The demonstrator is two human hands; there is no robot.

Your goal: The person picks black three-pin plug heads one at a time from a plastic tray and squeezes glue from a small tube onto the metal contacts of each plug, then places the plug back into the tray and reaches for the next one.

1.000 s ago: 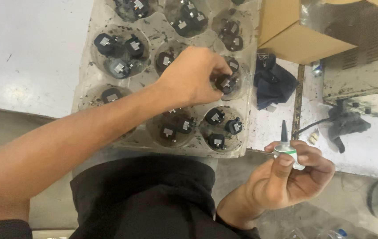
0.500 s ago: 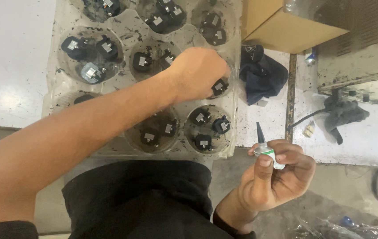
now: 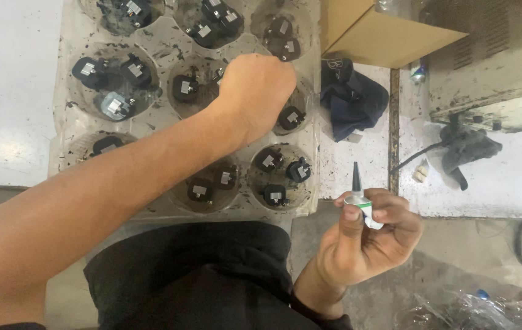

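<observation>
Vs. a second ago: left hand (image 3: 259, 91) has drifted off the well it was picking at and now sits fisted over the middle of the clear moulded plastic tray with round wells (image 3: 68, 131). One small black component with a silver label (image 3: 291, 117) shows just at 4 o'clock of the knuckles. View has shifted too, tray sits lower and more central. Right hand (image 3: 368, 238) is unchanged in pose.

Left fingers curled under the palm, tips hidden. Cannot tell if they pinch a part or are just closed.

Right fingers are clamped round a small white glue bottle with a green band and a black tapered nozzle (image 3: 359, 198), nozzle at 12 o'clock, held off the desk (image 3: 10, 91) edge at 5 o'clock of the tray.

Hard to read: bottle body mostly buried in the grip. Tray's top row is cut off by the frame. Brown cardboard box (image 3: 383, 36) at 1 o'clock is cropped. Dark blue crumpled cloth (image 3: 349, 101) beside the tray, and a black cabled object (image 3: 466, 150) at 3 o'clock, kind unclear.
</observation>
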